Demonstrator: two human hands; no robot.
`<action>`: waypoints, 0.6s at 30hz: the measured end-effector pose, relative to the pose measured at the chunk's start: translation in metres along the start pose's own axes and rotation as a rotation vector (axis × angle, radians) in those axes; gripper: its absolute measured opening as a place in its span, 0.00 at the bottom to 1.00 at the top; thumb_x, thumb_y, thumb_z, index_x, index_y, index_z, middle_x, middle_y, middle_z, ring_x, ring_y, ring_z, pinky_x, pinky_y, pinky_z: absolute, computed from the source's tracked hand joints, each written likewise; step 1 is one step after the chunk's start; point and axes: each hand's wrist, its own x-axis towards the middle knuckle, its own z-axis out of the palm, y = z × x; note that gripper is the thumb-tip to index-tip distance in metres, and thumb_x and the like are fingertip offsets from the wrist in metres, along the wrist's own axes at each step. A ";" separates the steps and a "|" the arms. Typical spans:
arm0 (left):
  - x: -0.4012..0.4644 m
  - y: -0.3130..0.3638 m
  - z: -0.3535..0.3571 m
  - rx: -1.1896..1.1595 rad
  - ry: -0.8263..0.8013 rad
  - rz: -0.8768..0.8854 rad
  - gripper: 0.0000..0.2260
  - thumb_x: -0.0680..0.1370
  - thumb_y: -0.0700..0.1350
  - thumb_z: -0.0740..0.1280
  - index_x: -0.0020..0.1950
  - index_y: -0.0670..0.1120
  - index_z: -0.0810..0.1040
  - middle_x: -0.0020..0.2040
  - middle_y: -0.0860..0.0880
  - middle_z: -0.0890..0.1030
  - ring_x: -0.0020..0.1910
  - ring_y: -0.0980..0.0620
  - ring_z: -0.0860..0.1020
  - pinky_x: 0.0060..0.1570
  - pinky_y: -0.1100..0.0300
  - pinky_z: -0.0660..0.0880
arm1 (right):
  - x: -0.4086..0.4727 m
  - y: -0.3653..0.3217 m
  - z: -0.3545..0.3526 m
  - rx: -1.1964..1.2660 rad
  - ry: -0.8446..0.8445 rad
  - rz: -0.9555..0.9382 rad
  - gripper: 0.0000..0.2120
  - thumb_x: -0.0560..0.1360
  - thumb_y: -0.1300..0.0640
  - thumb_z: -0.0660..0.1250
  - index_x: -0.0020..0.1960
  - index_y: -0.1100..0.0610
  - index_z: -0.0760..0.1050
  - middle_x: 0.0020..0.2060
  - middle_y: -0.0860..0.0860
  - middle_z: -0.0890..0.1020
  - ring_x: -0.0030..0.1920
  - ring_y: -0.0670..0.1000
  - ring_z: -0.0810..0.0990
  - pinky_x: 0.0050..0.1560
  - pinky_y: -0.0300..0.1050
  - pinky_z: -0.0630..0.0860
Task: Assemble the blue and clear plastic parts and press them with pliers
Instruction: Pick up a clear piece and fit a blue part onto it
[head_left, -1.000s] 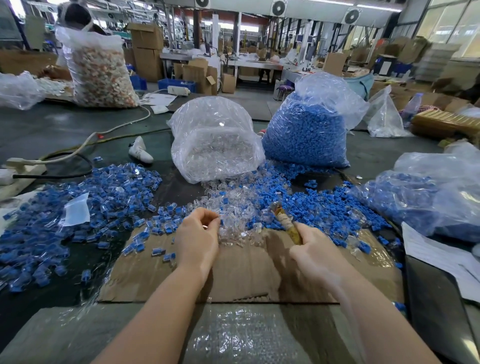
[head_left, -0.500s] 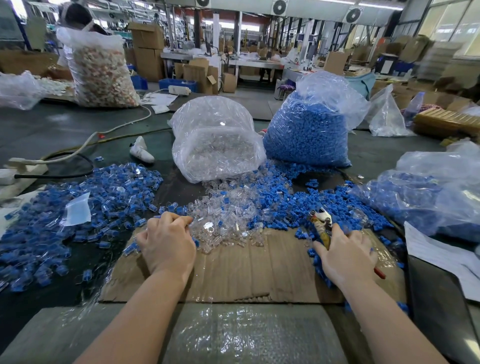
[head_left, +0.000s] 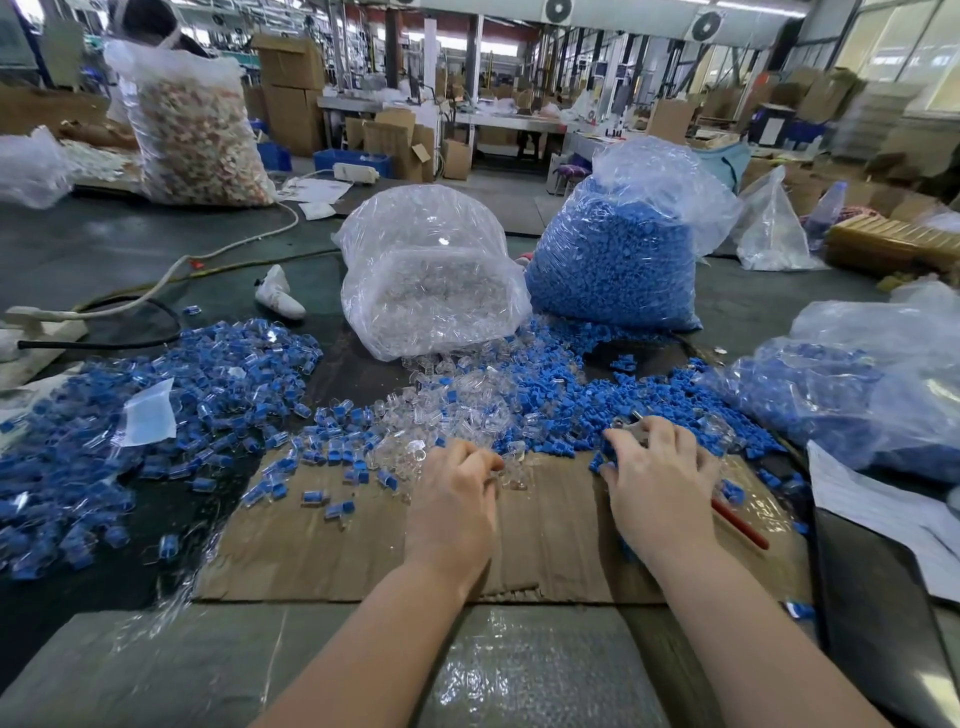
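Left hand (head_left: 454, 501) moved right, off the assembled blue-and-clear pieces (head_left: 208, 415), fingers now at the loose clear plastic parts (head_left: 467, 410). Right hand (head_left: 660, 486) reached fwd into the loose blue plastic parts (head_left: 561, 405); red-handled metal pliers (head_left: 740, 526) now mostly under it.

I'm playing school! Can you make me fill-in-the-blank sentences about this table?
1. The left hand reaches into the ___ parts.
2. The right hand rests on the red-handled ___.
3. Both hands work over a sheet of ___.
4. The fuller bag holds ___ parts.

Missing words: clear; pliers; cardboard; blue
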 end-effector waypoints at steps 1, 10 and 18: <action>0.000 0.002 0.002 -0.004 -0.012 0.016 0.11 0.78 0.43 0.63 0.60 0.48 0.76 0.51 0.56 0.72 0.51 0.61 0.65 0.54 0.71 0.61 | 0.002 -0.003 0.001 -0.009 -0.018 -0.026 0.16 0.80 0.53 0.57 0.66 0.46 0.69 0.68 0.54 0.64 0.69 0.56 0.59 0.68 0.60 0.56; -0.001 0.001 0.009 0.081 -0.151 0.078 0.18 0.81 0.46 0.57 0.72 0.51 0.65 0.67 0.53 0.65 0.66 0.55 0.59 0.69 0.62 0.55 | 0.009 -0.010 0.005 -0.061 -0.033 -0.032 0.11 0.78 0.58 0.59 0.53 0.46 0.77 0.66 0.51 0.67 0.67 0.55 0.61 0.70 0.64 0.48; -0.002 -0.001 0.010 0.080 -0.113 0.083 0.16 0.80 0.49 0.60 0.67 0.50 0.72 0.64 0.55 0.67 0.64 0.56 0.61 0.69 0.61 0.58 | 0.001 -0.025 0.007 0.013 0.077 -0.113 0.10 0.78 0.58 0.57 0.50 0.49 0.75 0.51 0.46 0.76 0.57 0.52 0.69 0.57 0.51 0.55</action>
